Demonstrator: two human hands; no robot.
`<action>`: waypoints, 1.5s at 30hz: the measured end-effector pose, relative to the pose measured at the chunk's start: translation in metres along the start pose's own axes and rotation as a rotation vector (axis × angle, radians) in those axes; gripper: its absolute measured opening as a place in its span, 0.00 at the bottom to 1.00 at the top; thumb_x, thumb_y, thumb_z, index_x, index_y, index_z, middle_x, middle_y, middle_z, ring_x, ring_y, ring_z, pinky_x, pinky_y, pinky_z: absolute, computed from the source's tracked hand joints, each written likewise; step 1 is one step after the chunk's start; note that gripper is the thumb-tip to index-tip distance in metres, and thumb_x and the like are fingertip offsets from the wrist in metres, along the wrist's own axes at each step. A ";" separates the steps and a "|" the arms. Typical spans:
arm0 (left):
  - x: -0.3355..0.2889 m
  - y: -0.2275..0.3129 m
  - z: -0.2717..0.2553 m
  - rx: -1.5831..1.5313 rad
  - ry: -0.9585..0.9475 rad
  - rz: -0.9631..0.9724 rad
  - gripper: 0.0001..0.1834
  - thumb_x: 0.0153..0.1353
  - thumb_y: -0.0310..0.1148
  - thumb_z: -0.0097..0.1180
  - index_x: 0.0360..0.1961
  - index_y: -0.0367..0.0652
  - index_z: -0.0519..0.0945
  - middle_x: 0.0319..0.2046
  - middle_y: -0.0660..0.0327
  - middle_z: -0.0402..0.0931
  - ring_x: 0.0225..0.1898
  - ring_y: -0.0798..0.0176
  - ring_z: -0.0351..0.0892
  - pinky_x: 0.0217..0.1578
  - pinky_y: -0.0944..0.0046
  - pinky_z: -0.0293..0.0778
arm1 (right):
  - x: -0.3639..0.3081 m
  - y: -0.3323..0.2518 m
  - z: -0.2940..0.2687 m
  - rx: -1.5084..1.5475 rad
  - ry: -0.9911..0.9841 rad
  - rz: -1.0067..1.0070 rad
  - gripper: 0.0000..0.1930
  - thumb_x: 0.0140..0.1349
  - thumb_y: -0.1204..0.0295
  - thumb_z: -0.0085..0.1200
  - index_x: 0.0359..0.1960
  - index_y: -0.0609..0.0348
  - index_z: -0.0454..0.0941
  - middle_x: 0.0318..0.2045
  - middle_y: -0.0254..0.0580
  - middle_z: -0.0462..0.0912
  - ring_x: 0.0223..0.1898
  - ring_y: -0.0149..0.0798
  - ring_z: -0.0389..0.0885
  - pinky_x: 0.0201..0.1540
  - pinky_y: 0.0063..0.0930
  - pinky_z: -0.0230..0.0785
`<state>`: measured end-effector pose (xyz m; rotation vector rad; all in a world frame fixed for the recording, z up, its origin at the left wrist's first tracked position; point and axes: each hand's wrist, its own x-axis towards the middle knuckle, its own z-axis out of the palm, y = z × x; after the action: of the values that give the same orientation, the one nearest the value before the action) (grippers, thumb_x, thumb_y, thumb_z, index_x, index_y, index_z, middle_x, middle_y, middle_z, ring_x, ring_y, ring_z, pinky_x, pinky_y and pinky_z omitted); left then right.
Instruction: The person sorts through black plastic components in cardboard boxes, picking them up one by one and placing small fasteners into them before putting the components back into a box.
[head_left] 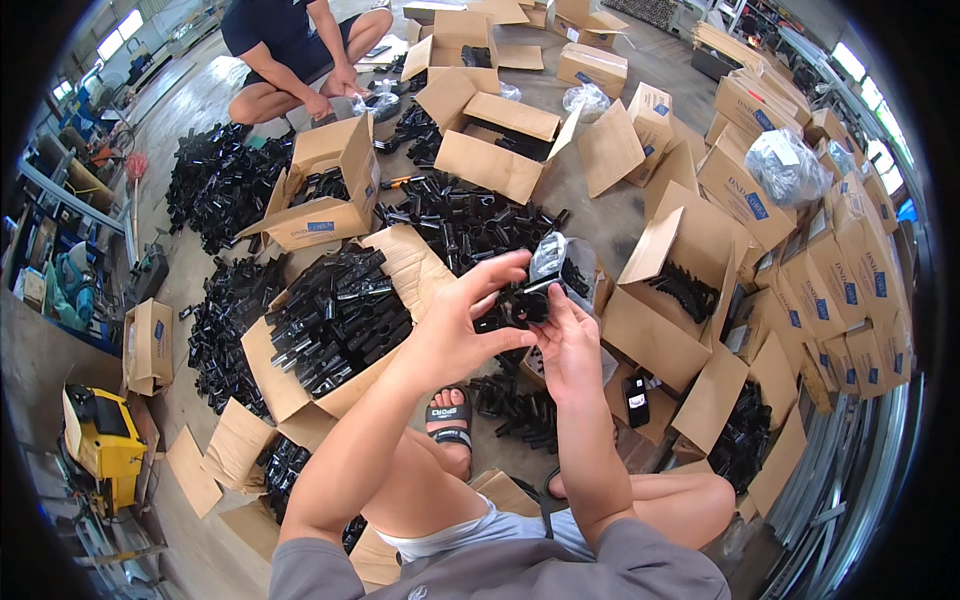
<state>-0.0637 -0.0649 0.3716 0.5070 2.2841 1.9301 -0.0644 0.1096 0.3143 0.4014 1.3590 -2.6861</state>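
Observation:
In front of me I hold a small cluster of black, shiny bracket-like parts [522, 304]; the exact kind is hard to make out. My left hand [462, 318] curves round their left side, thumb below and fingers above. From the right, my right hand [572, 350] pinches them with thumb and fingertips. Just behind the fingers is a clear plastic bag [552, 258], partly hidden. A heap of similar black parts [450, 222] lies beyond my hands. Left of my left forearm, an open carton [268, 372] is packed with rows of black parts [335, 310].
Another person [300, 60] squats at the far left, hands at a plastic bag [378, 102]. Open cartons [655, 340] stand to the right, before stacked closed cartons [835, 275]. A phone [636, 400] lies on cardboard. Metal profiles [850, 480] line the right edge; a yellow machine [105, 435] stands left.

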 end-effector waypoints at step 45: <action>0.026 -0.059 -0.009 -0.480 0.160 -0.685 0.10 0.76 0.40 0.54 0.52 0.49 0.78 0.40 0.74 0.79 0.40 0.79 0.76 0.43 0.72 0.75 | 0.115 0.179 -0.299 -2.008 0.089 -0.011 0.13 0.67 0.75 0.47 0.49 0.58 0.80 0.48 0.52 0.84 0.53 0.56 0.82 0.54 0.48 0.76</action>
<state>-0.1019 -0.0733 0.3192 -0.4365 1.6324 2.0478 -0.0817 0.2464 -0.0262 0.1680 2.8865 -0.2689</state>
